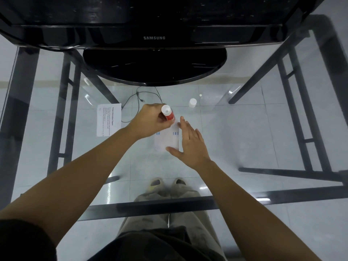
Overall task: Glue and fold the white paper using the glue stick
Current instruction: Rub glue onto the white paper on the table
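Note:
A small folded white paper (165, 141) with blue marks lies on the glass table, in the middle of the view. My left hand (152, 120) grips a red and white glue stick (168, 113), tilted with its glue end down against the paper's far edge. My right hand (190, 141) rests flat with fingers spread on the paper's right side, its thumb at the near corner. The glue stick's white cap (192, 103) stands apart on the glass, to the far right of both hands.
A printed white sheet (108, 119) lies on the glass to the left. A black monitor stand (154, 66) sits at the back. A thin black cable (139, 98) curls behind my hands. The table's black frame (150, 206) crosses the near edge.

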